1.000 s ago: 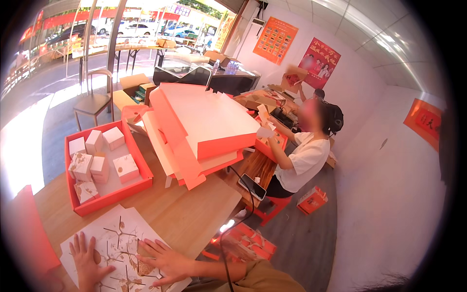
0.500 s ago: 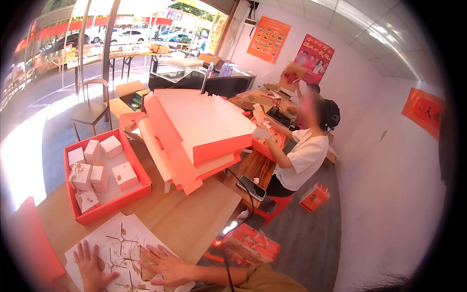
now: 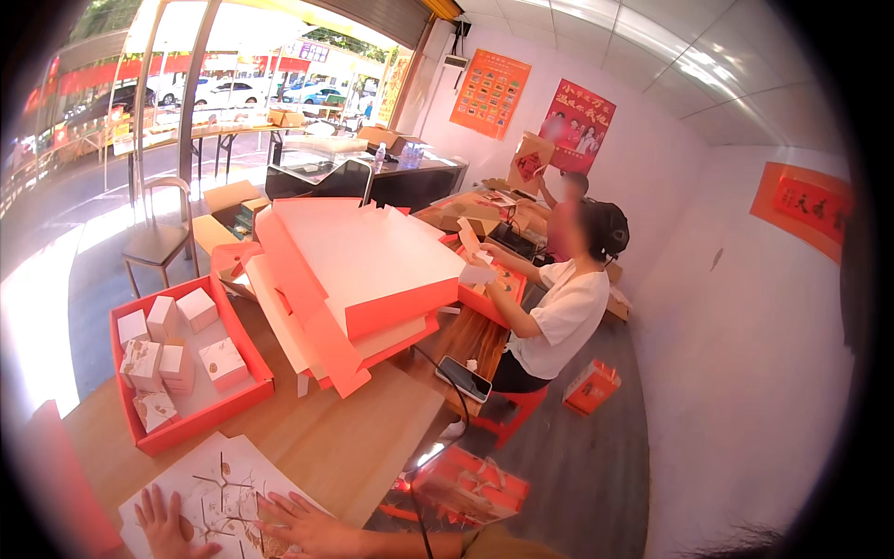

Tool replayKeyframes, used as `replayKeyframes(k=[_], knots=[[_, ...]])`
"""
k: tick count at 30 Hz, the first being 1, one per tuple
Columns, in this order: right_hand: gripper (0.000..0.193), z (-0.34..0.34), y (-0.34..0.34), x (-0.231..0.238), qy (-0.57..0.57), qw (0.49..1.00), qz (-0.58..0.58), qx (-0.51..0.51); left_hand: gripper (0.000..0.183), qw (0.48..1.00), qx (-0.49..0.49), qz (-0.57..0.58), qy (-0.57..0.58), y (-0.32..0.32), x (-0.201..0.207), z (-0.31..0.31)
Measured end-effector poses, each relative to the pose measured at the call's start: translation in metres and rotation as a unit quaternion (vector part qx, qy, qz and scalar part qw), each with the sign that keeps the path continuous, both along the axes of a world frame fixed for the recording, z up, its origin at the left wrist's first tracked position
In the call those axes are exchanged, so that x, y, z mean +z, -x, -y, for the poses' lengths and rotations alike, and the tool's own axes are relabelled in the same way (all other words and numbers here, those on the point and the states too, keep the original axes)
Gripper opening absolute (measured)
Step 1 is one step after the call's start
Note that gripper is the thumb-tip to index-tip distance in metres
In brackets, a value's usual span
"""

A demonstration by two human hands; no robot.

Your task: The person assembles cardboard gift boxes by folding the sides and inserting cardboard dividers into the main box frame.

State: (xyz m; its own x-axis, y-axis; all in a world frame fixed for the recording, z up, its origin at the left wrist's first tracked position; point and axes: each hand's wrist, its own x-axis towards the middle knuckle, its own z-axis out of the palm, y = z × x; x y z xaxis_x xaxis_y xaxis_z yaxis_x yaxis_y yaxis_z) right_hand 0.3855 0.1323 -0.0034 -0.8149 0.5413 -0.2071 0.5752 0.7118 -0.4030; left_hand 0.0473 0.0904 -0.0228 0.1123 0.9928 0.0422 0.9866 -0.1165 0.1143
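Observation:
A white die-cut cardboard sheet with brown floral print and dark slits lies flat on the wooden table at the lower left. Both palms rest on it. My left hand is spread over its left part, and my right hand is stretched out over its right part with fingers apart. Neither hand grips anything. The near edge of the sheet runs out of the picture. Just beyond it stands a shallow red box tray holding several small white boxes, some with the same floral print.
Large red and white box blanks are stacked past the tray. To the right, a co-worker sits at a table with papers, near a phone. A black cable hangs beside red gift bags. A chair stands far left.
The view has tilted up a little, so the whole scene sits lower and slightly left. My hands stay flat on the sheet.

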Motion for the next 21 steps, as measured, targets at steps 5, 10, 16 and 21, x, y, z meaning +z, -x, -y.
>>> replayKeyframes(k=[5,10,16,21], knots=[[0.074,0.0,-0.001,-0.018,-0.026,0.999,-0.025,0.004,0.115,1.0,0.0,0.007,0.016,0.004,-0.006,0.0],[0.074,-0.002,0.002,-0.06,-0.185,0.973,-0.13,0.048,0.113,1.0,-0.007,0.012,0.009,0.006,-0.007,0.002],[0.066,0.0,-0.001,-0.005,-0.147,0.977,-0.149,0.04,0.111,1.0,-0.012,0.022,0.015,0.005,-0.001,0.005],[0.078,-0.001,0.004,-0.01,-0.114,0.984,-0.133,0.02,0.119,0.998,0.011,0.056,-0.003,0.011,-0.017,0.006]])
